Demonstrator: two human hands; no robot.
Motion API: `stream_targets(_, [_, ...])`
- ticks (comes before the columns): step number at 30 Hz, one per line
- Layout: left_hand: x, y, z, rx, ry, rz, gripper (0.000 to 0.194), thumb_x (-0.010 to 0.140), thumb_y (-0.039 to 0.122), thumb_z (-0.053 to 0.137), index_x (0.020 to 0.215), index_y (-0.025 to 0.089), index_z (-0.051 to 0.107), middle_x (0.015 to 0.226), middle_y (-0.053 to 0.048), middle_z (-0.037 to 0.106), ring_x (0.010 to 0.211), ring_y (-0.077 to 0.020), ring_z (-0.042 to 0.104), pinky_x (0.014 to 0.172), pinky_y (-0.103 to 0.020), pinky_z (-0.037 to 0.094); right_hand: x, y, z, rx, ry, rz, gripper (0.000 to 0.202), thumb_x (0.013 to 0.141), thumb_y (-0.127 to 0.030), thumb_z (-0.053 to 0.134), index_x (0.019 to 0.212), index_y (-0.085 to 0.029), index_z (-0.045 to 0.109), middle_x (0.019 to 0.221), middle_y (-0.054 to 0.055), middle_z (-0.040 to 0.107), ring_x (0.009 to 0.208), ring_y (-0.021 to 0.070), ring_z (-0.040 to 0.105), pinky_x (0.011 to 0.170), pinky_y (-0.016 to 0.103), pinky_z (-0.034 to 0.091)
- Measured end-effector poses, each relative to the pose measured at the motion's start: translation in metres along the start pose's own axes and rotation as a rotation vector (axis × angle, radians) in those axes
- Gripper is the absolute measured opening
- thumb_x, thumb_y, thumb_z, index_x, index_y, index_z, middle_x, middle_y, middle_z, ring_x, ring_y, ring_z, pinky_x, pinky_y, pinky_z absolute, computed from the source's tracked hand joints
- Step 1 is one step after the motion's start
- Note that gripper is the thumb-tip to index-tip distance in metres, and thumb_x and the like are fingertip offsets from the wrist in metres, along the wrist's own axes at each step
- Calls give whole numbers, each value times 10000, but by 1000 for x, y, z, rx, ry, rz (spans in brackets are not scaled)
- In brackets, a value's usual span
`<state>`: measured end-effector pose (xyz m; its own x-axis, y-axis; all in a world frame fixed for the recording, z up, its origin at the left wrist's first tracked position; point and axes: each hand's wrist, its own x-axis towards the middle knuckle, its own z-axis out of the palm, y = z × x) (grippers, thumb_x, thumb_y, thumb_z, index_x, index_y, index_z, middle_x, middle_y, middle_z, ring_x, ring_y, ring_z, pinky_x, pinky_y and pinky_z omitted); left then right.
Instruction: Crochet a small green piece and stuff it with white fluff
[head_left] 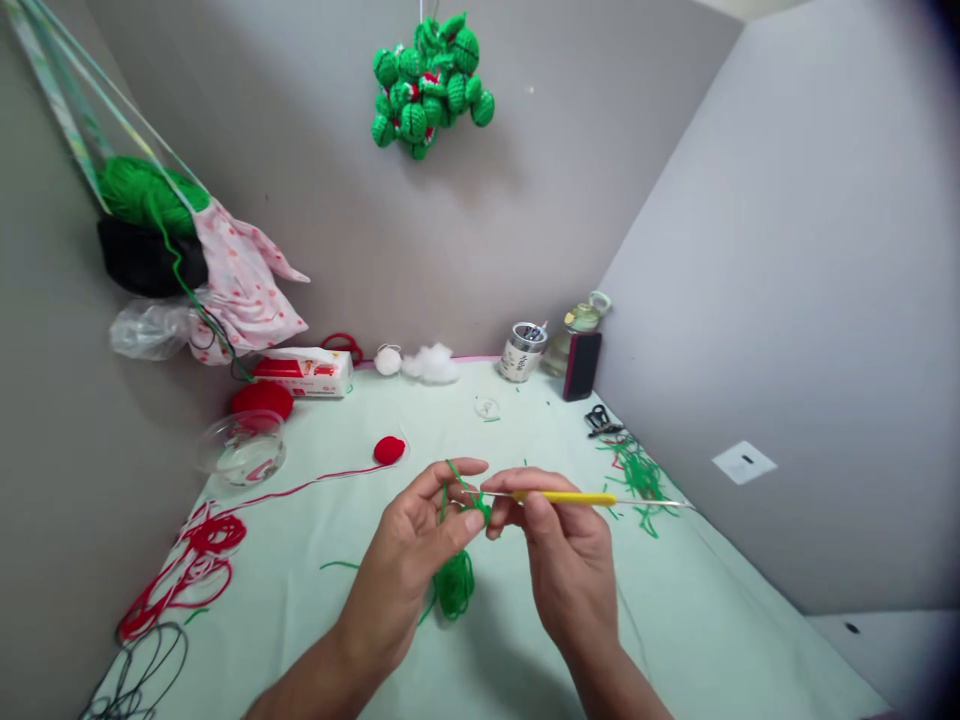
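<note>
Green yarn (485,513) meets a slim, yellow-handled hook (581,498).

Yellow crochet hook (571,498) in right grip (571,562)

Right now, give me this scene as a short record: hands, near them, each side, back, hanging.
Left hand: pinching a small green yarn piece
Right hand: holding a yellow-handled hook, its tip at that piece
Near hands: green yarn bundle
Left side: red yarn tangle
Right side: green yarn scraps
Back: tissue pack, phone
Hanging: green crocheted cluster
</note>
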<state>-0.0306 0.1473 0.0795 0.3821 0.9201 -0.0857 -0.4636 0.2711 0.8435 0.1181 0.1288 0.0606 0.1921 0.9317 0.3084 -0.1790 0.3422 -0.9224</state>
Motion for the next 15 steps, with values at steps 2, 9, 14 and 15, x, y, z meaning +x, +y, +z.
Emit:
stream_targets(2, [0,1,0,21,31,-12,377,809,353,817,1167,255,748,910,-28,669,903,-205,602,888,-344,460,-1,0,1,14,34,-15,214,1008,-381,628,1027,-247,793,1011,70,761,727,159,675,672,322,591])
stream_targets(9, [2,1,-4,31,72,-73,343,767,340,840,1101,279,787,904,-8,633,842,-156,548,736,-248,443,-1,-7,-2,67,154,-129,218,1035,-350,589,973,-267,781,914,28,750,716,141,716,637,269,607])
stream_targets(14, [5,-3,-7,24,57,-82,314,798,336,825,1105,290,779,898,1,631,849,-138,565,760,-220,456,0,-5,-3,32,33,-80,219,1034,-346,590,974,-252,779,895,40,731,764,166,719,691,310,615])
stream_targets(15, [6,-4,-8,22,57,-82,309,802,335,823,1105,291,778,897,1,634,856,-139,576,768,-220,461,0,-3,-3,27,25,-69,219,1034,-346,589,979,-249,777,901,43,732,769,169,718,698,317,615])
